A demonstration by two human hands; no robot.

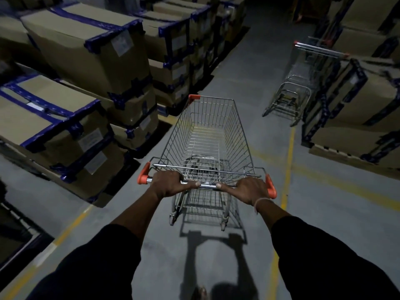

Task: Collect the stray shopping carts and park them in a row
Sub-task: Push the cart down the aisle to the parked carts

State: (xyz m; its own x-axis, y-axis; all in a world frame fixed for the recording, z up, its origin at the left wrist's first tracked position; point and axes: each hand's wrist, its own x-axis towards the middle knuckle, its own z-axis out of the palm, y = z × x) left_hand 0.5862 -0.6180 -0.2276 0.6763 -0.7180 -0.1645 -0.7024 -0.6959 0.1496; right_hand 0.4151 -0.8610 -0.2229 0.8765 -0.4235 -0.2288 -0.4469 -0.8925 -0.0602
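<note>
**Cart in hand, row ahead**

We stand in the aisle between stacked boxes (91,68), our left hand (167,182) and right hand (249,189) each clenched around the handle (207,185) of the cart (207,135). It looks empty, light and stiff, so it should roll easily; the bar is the place to hold. Both arms reach forward, nearly straight. Another cart (303,83) waits ahead on the right, beside boxes.

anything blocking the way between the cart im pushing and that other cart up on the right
Nothing visible does. Both hands, left hand and right hand, grip the pushed cart; bare floor runs between it and the parked cart, which stands against the boxes on the right.
</note>
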